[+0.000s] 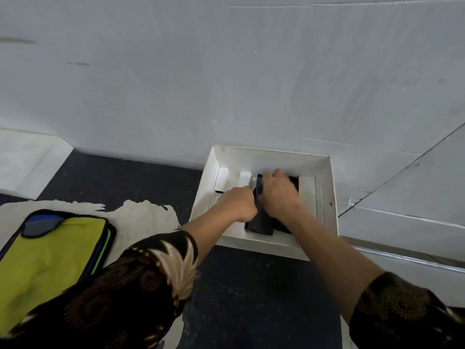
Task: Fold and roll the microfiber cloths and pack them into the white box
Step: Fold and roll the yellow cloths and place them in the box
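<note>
White box (261,241), cloths (50,248) on dark surface (125,177)

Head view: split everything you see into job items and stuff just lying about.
Job items:
white box
dark cloth inside the box
stack of cloths, yellow-green on top, left of the box

Lying about:
torn pale sheet under the stack
white panels right of the box

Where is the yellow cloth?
In the head view, the yellow cloth lies at the lower left, beside the patterned left sleeve, well left of the white box.
</note>
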The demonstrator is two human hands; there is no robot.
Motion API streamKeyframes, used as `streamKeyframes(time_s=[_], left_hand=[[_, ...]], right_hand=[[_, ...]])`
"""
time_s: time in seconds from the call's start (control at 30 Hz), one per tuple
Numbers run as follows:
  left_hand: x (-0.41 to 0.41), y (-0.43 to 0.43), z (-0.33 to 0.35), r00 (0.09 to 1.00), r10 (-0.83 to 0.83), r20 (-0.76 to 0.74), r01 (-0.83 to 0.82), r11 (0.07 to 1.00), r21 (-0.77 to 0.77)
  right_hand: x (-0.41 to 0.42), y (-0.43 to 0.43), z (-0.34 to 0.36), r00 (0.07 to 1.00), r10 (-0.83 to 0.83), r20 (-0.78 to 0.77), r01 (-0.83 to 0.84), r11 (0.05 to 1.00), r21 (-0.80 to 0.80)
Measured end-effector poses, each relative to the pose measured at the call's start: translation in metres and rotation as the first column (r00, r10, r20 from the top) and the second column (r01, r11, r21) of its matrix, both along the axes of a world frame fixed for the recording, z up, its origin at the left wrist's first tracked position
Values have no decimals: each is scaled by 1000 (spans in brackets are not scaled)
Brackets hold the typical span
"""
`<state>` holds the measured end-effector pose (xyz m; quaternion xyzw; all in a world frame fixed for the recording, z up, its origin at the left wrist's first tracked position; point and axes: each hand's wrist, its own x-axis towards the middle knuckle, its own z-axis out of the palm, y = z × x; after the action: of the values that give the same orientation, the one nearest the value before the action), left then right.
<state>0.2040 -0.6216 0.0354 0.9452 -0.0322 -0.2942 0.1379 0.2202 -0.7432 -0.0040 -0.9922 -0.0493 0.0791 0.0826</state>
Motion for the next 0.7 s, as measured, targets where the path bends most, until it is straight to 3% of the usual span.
streamKeyframes(time_s=[0.1,0.17,0.37,0.5,0.7], left_hand=[[-10,14,4,995,34,93,-33,999,-13],[-18,23,5,988,75,135,-68,996,-55],[-45,29,12,975,91,201,-77,994,-78],[-62,32,20,961,76,267,-48,993,-110],[-85,53,38,922,113,371,-74,990,-116]], right_hand=[[-12,15,-10,960,119,-253,-127,992,-13],[-12,17,-16,948,92,-306,-109,993,-41],[-5,15,-18,951,7,-308,-19,999,-34],[-6,10,-9,934,33,-356,-47,998,-31],[-11,4,23,972,31,-231,5,988,155]])
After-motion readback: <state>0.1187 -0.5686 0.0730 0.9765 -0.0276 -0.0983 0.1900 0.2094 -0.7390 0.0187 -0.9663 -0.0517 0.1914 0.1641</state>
